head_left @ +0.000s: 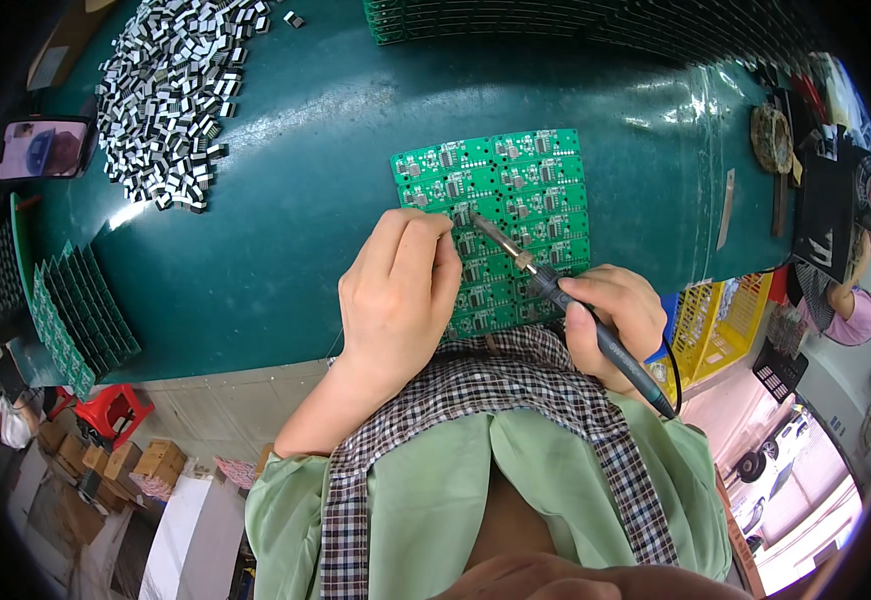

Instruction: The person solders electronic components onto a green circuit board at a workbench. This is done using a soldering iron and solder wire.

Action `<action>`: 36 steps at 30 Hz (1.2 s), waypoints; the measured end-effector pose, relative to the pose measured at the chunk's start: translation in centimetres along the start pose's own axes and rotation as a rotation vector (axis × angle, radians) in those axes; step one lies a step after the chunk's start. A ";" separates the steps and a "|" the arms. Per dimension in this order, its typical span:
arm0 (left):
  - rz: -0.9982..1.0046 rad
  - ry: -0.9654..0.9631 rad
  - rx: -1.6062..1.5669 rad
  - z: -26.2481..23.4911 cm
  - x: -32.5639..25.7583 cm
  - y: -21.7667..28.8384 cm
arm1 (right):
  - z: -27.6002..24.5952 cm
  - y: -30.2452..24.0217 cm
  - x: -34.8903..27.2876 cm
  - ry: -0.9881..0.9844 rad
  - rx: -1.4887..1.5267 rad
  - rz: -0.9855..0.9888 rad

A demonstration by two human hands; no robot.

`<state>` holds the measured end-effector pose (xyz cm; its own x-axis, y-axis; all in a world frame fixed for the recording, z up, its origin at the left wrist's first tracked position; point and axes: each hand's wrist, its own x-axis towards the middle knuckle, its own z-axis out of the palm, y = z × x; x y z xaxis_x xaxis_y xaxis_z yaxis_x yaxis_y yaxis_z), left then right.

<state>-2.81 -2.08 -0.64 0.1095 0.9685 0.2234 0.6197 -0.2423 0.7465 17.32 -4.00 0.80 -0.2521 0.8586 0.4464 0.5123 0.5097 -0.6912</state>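
Now my right hand grips the iron, its long axis slanting up-left, tip on the panel; left hand rests curled on the panel's left edge, holding nothing I can see, on the tabletop.

Bare tabletop between component pile (left) and board.
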 end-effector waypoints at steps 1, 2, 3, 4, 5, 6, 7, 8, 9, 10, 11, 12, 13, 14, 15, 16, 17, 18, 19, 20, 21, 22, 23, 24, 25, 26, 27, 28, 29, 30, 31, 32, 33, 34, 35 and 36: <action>0.002 0.000 0.001 0.0 0.0 0.0 | 0.1 0.0 -0.1 0.002 0.000 -0.001; 0.017 0.005 0.000 0.1 0.0 0.0 | 0.1 -0.1 -0.1 0.014 0.003 0.005; 0.027 0.009 -0.001 0.2 0.0 -0.1 | 0.2 0.0 -0.1 0.022 0.007 0.013; 0.025 0.009 0.000 0.2 0.1 -0.2 | 0.2 0.1 -0.1 0.021 0.008 0.014; 0.012 -0.001 0.000 0.2 0.1 -0.2 | 0.3 0.1 -0.1 0.015 0.007 0.017; 0.001 -0.009 0.002 0.2 0.1 -0.1 | 0.3 0.1 -0.1 0.010 0.007 0.017; 0.001 -0.007 0.004 0.2 0.1 0.0 | 0.3 0.1 -0.2 0.011 0.008 0.016; -0.004 -0.020 0.012 0.2 0.1 0.0 | 0.2 0.1 -0.2 -0.005 0.017 0.017; -0.008 -0.032 0.017 0.1 0.1 0.1 | 0.2 0.0 -0.3 -0.021 0.022 0.019; -0.006 -0.032 0.016 0.1 0.2 0.1 | 0.3 -0.1 -0.3 -0.019 0.020 0.018; -0.015 -0.046 0.004 0.1 0.2 0.1 | 0.4 -0.2 -0.4 -0.015 0.014 0.011; -0.024 -0.059 -0.005 0.1 0.3 0.1 | 0.6 -0.3 -0.5 -0.011 0.011 0.002; -0.022 -0.057 -0.003 0.2 0.3 0.0 | 0.7 -0.4 -0.6 -0.009 0.011 -0.001; 0.007 -0.058 0.012 0.3 0.3 -0.2 | 0.9 -0.5 -0.7 -0.001 0.004 -0.005; 0.036 -0.060 0.026 0.3 0.3 -0.4 | 1.0 -0.6 -0.8 0.007 -0.005 -0.009; 0.038 -0.059 0.025 0.2 0.2 -0.4 | 1.0 -0.6 -0.8 0.008 -0.007 -0.009; 0.033 -0.067 0.045 0.2 0.2 -0.5 | 1.0 -0.7 -0.8 0.005 -0.019 -0.019; 0.027 -0.074 0.065 0.1 0.2 -0.5 | 1.0 -0.7 -0.8 0.002 -0.030 -0.030; 0.029 -0.073 0.066 -0.1 0.1 -0.5 | 0.9 -0.7 -0.8 0.003 -0.031 -0.031; -0.025 -0.062 0.010 -0.4 0.0 -0.3 | 0.6 -0.6 -0.8 0.016 -0.017 -0.029; -0.080 -0.051 -0.044 -0.6 -0.1 -0.3 | 0.4 -0.6 -0.9 0.027 -0.002 -0.028; -0.081 -0.050 -0.042 -0.7 -0.2 -0.3 | 0.3 -0.6 -0.8 0.027 0.000 -0.029; -0.094 -0.055 -0.045 -0.8 -0.2 -0.3 | 0.3 -0.6 -0.8 0.033 0.008 -0.023; -0.106 -0.060 -0.051 -0.8 -0.2 -0.3 | 0.3 -0.7 -0.7 0.040 0.014 -0.017; -0.106 -0.059 -0.050 -0.8 -0.2 -0.4 | 0.5 -0.6 -0.6 0.045 0.006 -0.027; -0.090 -0.035 -0.050 -0.6 -0.2 -0.6 | 0.5 -0.7 -0.6 0.046 0.007 -0.028; -0.074 -0.012 -0.050 -0.5 -0.2 -0.8 | 0.6 -0.7 -0.5 0.033 0.005 0.003; -0.074 -0.013 -0.051 -0.4 -0.2 -0.9 | 0.6 -0.8 -0.4 0.021 0.004 0.035; -0.039 -0.002 -0.024 -0.4 -0.2 -1.1 | 0.6 -0.9 -0.2 0.021 0.003 0.035; -0.004 0.010 0.004 -0.4 -0.3 -1.1 | 0.6 -1.0 0.0 -0.008 -0.002 0.058; -0.005 0.009 0.004 -0.6 -0.3 -1.1 | 0.6 -1.0 0.1 -0.036 -0.008 0.081; -0.040 -0.014 -0.031 -0.8 -0.4 -0.9 | 0.6 -0.9 0.0 -0.037 -0.008 0.082; -0.076 -0.035 -0.066 -1.0 -0.6 -0.7 | 0.6 -0.6 -0.3 -0.014 0.017 0.057; -0.079 -0.035 -0.065 -1.0 -0.8 -0.6 | 0.6 -0.5 -0.5 0.009 0.042 0.033; -0.071 -0.050 -0.072 -1.0 -0.9 -0.5 | 0.5 -0.4 -0.6 0.007 0.044 0.034; -0.061 -0.065 -0.082 -0.9 -1.0 -0.4 | 0.4 -0.5 -0.7 0.005 0.040 0.011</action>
<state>-3.87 -3.02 -0.61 0.1254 0.9827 0.1365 0.5618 -0.1837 0.8066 16.88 -4.79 0.57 -0.2424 0.8640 0.4414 0.4814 0.5021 -0.7184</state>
